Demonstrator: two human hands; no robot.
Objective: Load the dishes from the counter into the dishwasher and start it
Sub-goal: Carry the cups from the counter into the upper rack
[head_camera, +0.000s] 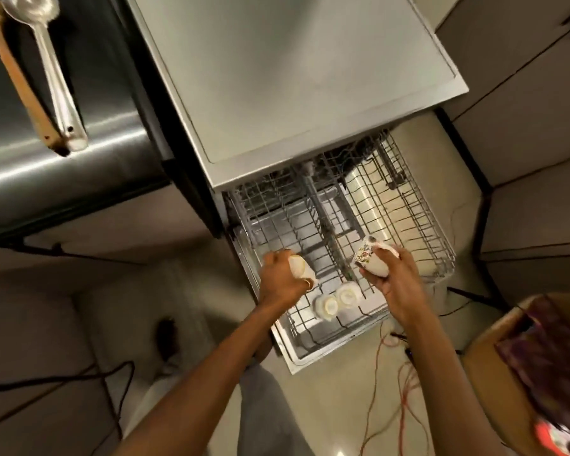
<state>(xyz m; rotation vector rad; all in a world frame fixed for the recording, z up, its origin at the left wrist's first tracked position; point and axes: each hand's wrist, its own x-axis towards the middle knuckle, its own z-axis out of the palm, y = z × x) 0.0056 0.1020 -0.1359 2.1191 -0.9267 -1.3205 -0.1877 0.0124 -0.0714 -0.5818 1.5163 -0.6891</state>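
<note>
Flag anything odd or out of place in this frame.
Red cables trail loose across the floor right beside the open dishwasher door, where a foot could catch them. Nothing else stands out: two cups sit upside down in the rack, neatly side by side.

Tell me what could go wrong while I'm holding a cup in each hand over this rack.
The white cup in your left hand could knock the two cups already in the rack. The patterned cup in your right hand might slip onto the wires. The orange cables on the floor could trip you.
</note>
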